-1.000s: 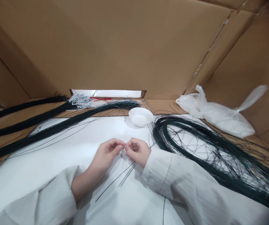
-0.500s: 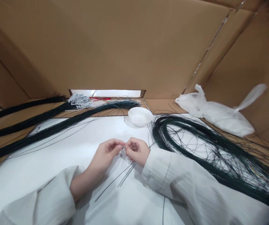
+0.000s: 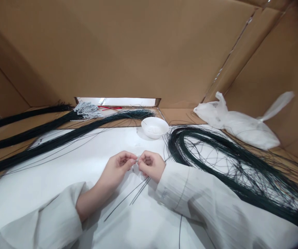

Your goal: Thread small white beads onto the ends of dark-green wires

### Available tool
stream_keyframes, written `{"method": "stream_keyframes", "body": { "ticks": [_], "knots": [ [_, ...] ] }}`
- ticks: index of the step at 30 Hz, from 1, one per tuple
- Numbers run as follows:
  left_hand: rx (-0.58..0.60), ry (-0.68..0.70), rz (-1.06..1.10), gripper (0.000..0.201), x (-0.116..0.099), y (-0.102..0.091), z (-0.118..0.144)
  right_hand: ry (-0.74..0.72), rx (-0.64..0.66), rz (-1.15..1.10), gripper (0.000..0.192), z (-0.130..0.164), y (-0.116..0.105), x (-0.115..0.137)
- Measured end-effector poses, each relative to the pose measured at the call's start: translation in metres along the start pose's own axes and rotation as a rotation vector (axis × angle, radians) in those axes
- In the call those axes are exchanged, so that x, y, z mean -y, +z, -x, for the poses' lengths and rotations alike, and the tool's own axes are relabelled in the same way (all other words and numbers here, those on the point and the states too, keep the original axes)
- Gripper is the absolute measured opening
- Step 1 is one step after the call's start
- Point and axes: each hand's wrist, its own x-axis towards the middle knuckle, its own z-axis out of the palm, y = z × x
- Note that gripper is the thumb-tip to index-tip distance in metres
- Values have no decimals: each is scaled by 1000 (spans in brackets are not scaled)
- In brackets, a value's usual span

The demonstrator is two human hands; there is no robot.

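Pinching three thin wires (image 3: 136, 192), left hand (image 3: 116, 168) meets right hand (image 3: 151, 166).

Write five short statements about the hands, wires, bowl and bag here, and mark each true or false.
1. The left hand and right hand meet fingertip to fingertip. True.
2. The white bowl lies beyond the hands. True.
3. The plastic bag is black. False: it is white.
4. The looped wire bundle lies left of the hands. False: it is on their right.
5. Thin wires trail from the right hand toward the camera. True.
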Motion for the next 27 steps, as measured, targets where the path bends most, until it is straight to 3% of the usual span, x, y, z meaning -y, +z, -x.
{"method": "stream_keyframes", "body": {
  "ticks": [27],
  "knots": [
    [-23,-6,26,17,3,0,0,48,23,-107,6,0,0,4]
  ]
}}
